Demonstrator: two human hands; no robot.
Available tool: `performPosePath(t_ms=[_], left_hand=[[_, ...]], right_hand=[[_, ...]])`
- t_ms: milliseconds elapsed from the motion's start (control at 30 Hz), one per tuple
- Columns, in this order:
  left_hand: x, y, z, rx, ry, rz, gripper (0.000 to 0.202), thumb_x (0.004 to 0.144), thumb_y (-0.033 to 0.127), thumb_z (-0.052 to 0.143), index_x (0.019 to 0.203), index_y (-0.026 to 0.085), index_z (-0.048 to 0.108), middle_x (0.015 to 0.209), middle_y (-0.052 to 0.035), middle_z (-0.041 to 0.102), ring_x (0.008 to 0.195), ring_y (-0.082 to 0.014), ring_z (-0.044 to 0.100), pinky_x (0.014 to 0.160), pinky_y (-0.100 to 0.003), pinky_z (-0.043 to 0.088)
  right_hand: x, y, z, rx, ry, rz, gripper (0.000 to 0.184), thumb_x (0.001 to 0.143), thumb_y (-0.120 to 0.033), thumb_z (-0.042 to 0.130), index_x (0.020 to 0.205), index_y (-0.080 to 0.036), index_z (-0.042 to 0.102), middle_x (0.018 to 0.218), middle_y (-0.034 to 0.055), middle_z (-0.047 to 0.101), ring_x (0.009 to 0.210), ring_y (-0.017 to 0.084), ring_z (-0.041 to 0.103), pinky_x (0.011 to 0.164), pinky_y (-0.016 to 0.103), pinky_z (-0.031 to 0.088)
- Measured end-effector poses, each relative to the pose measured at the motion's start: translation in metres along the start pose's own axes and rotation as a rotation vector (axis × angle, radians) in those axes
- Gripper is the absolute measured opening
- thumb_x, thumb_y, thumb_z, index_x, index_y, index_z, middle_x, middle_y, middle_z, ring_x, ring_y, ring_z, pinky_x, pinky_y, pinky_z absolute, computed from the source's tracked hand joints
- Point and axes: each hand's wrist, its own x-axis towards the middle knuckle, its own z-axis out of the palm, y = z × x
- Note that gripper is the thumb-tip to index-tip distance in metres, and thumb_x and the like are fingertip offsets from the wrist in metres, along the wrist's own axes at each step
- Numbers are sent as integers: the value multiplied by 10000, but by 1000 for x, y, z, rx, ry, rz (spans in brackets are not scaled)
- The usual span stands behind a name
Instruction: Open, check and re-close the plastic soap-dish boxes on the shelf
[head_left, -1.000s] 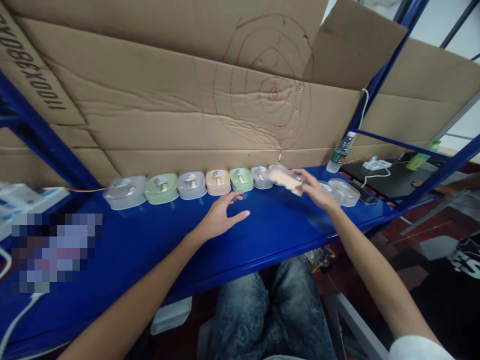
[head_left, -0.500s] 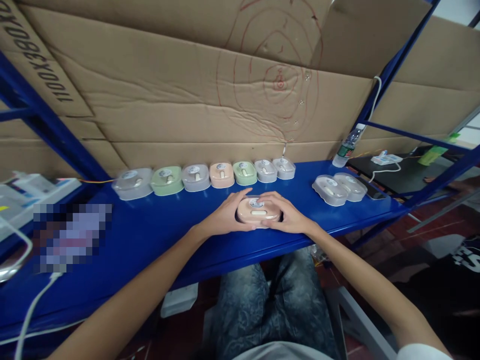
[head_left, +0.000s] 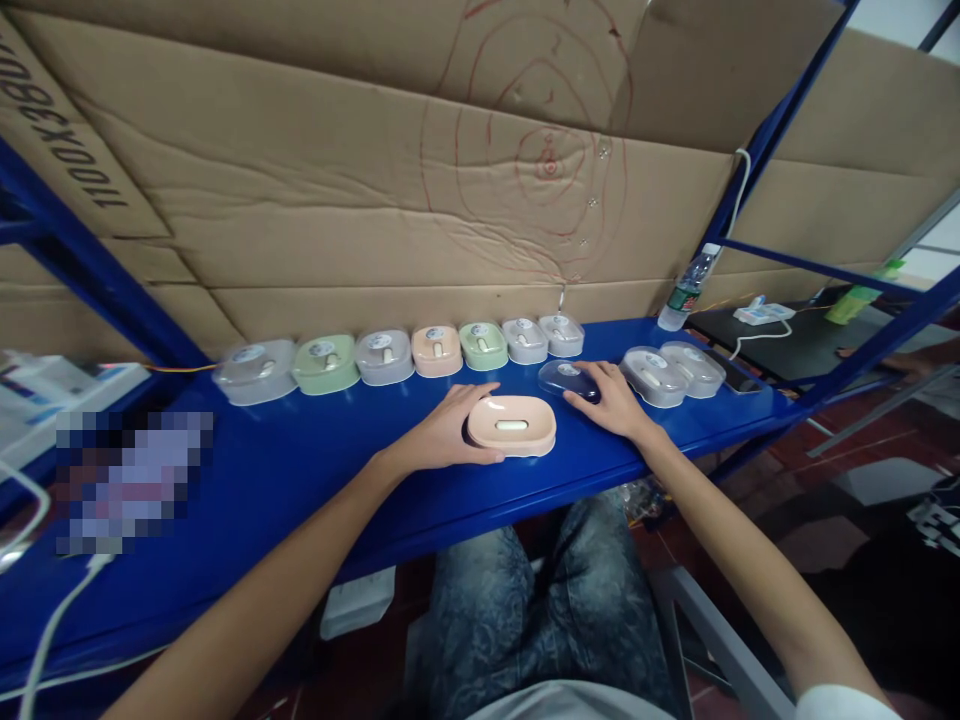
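Right in front of me on the blue table is a peach oval box (head_left: 536,443), uncovered, with a small white bar (head_left: 512,426) lying in its middle. It looks like a soap box. My left hand (head_left: 448,428) curls around its left end, thumb at the front and fingers behind. To the right, my right hand (head_left: 613,402) has its fingers and thumb on a clear lid (head_left: 553,377) with a round label. The lid is at the tabletop, apart from the box; whether it fully rests there I cannot tell.
Several lidded boxes in grey, green (head_left: 327,364) and peach (head_left: 437,352) line the back edge. Two clear-lidded grey boxes (head_left: 654,377) stand at right, near a water bottle (head_left: 686,290). A blurred-out device (head_left: 139,480) with a white cable lies left. Cardboard (head_left: 337,200) walls the back.
The clear lid has come off the peach box. My right hand has carried it to the right and back, while my left hand stays on the box.
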Motion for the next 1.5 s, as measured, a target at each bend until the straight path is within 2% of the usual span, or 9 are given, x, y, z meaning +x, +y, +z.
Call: performPosePath(t_ms=[133,333,467,567,833,1000,1167,1333,1500], left_hand=[[-1,3,0,3,-15,-11,1104,742,533,895,1652,220,353,1652,-161,430,1531,-394,366,1286,-573,284],[-2,5,1,18,2,7,1092,761,519,886,1656,209,343,1645,-158,438,1530,-388,366,1286,-561,289],[-1,3,4,-1,16,32,1078,756,524,888,1648,230,358,1639,-154,456,1509,-406,394,1272,-594,297],[-1,1,5,-16,28,33,1065,762,526,883,1645,241,360,1627,-151,472,1499,-414,405,1261,-603,309],[-1,2,7,-60,23,-49,1196,713,540,913,1672,218,277,1625,-178,430,1517,-421,375,1260,-578,313],[0,4,5,-74,36,-33,1237,685,516,933,1676,228,251,1487,-149,541,1406,-397,473,1203,-552,381],[0,3,2,-87,10,-22,1257,686,547,932,1691,284,224,1426,-106,580,1400,-385,461,1229,-571,326],[-2,5,-4,-84,3,-22,1206,702,508,920,1685,320,246,1447,-87,571,1403,-379,458,1234,-574,312],[-2,2,-1,-89,9,-29,1184,714,484,910,1682,281,258,1435,-100,570,1395,-372,470,1231,-557,326]], right_hand=[[1,0,8,-92,-83,-49,640,1005,-593,552,1497,-184,571,1421,178,632,1366,409,521,1167,578,420],[-5,-34,-5,171,76,-190,644,1016,-564,596,1566,-248,485,1604,162,480,1504,378,435,1250,609,374],[-10,-76,-7,396,-152,-441,774,968,-573,707,1623,-281,415,1644,140,448,1541,342,413,1256,556,400],[-9,-91,3,417,-218,-491,686,980,-555,711,1576,-284,504,1587,145,510,1510,338,444,1229,549,427],[-3,-84,10,628,-127,-323,529,971,-546,726,1418,-268,669,1404,115,688,1326,303,631,1150,491,493],[0,-79,12,845,-19,-70,470,985,-602,665,1280,-243,734,1302,80,757,1220,286,703,1097,440,529],[3,-68,5,1100,173,271,567,963,-728,604,1075,-205,791,1132,80,811,1133,319,734,1036,447,573],[7,-60,-8,1482,76,458,677,951,-778,574,1252,-197,748,1161,109,817,994,310,787,854,438,653],[9,-62,-7,1361,54,409,652,980,-768,527,1227,-207,750,1184,103,807,1061,306,769,949,463,620]])
